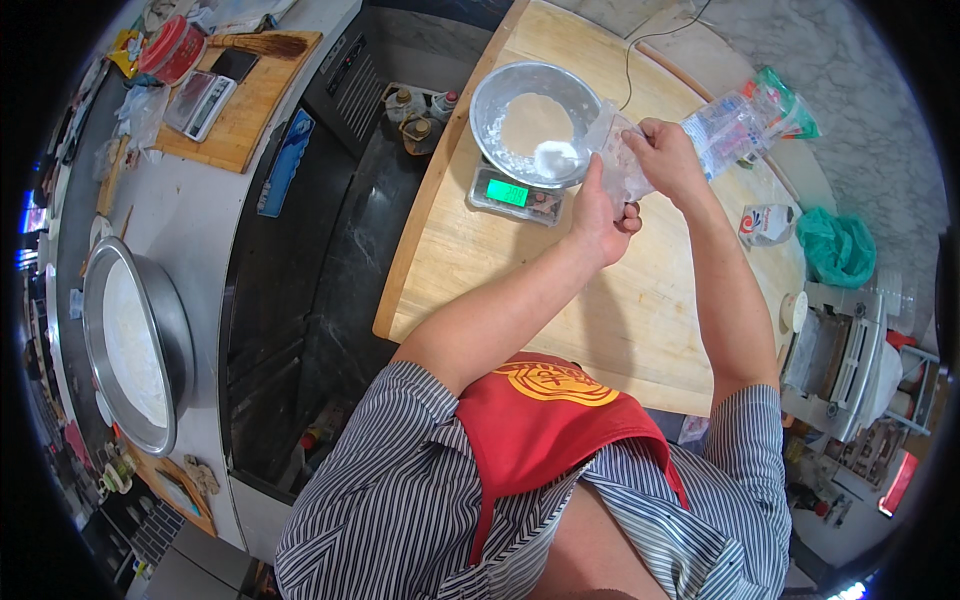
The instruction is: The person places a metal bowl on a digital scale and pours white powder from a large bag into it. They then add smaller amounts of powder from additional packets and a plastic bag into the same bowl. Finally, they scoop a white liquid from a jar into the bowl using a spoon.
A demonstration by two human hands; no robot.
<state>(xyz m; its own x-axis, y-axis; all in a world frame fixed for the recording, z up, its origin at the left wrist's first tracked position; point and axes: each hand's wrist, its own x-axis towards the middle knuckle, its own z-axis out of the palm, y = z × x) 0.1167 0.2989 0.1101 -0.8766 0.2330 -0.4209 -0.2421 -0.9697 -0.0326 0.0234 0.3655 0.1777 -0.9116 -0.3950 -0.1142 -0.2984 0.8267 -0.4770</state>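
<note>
Both hands grip a clear plastic bag (619,161), whose mouth points towards a metal mixing bowl (501,82). My left hand (601,214) holds the bag's near side by the bowl's rim; my right hand (670,156) pinches it farther right. Inside the bowl are a tan powder (534,120) and, on its near right, a small mound of white powder or granules (556,159). Under the bowl sits a digital kitchen scale (541,202) with a lit green display. Whether anything is pouring from the bag right now I cannot tell.
The wooden work board (510,292) carries the scale. To the right lie printed plastic packaging (724,131), an opened carton or pouch (766,225), a green plastic bag (836,246) and a metal roller machine (832,360). On the left counter stands a large metal basin (171,330) of white powder.
</note>
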